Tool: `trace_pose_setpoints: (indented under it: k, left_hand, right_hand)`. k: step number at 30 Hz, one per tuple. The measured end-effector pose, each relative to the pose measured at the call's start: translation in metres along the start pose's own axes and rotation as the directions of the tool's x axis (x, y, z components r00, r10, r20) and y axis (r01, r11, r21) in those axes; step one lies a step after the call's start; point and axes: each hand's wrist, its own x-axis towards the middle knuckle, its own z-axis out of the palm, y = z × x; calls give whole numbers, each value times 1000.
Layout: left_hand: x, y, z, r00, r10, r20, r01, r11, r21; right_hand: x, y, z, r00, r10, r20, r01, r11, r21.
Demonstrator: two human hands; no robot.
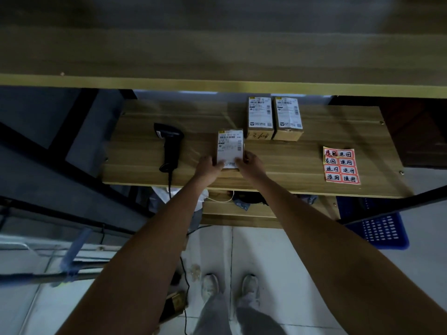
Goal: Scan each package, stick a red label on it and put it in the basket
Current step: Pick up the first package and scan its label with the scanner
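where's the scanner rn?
Head view: scanner lies on the shelf, left of the package both hands hold.

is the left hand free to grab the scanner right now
Probably not yet: the left hand and right hand both hold the package. The scanner lies unobstructed just to its left.

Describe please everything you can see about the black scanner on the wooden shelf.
The scanner is a black handheld barcode gun, apparently plastic, lying on the wooden shelf with its wide head toward the back and its handle toward the front edge. A dark cable leaves the handle end and hangs down over the edge. A small pale label shows on the head; its text is unreadable. Nothing holds it: it lies left of the package and apart from the left hand.
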Motion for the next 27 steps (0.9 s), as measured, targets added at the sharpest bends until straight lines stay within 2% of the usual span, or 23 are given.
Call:
trace_pose_setpoints:
  k: [3, 8, 14, 18, 21, 27]
  left_hand:
    - [-12, 7, -5, 999, -3, 42, 7, 995, -101]
    - [-23, 11, -18, 998, -56, 11, 57, 965, -254]
    - [-33, 2, -54, 989, -140, -48, 111, 915, -387]
    - [-31, -16, -91, 983, -178, -43, 129, 838, -530]
    - [-32, -37, -120, 976, -210, -60, 130, 776, -617]
    - [-44, -80, -162, 953, -259, -155, 90, 735, -673]
  right_hand:
    - [-3, -3, 3, 1000, 20, 2, -20, 999, 46]
    - [-8, -12, 15, 998, 61, -15, -57, 980, 192]
    - [-11, -33, 36, 996, 62, 62, -79, 938, 338]
    - [-5, -58, 56, 988, 80, 131, -128, 904, 408]
    - [5, -78, 82, 979, 96, 178, -157, 914, 373]
    - [46, -85, 144, 974, 149, 168, -172, 976, 134]
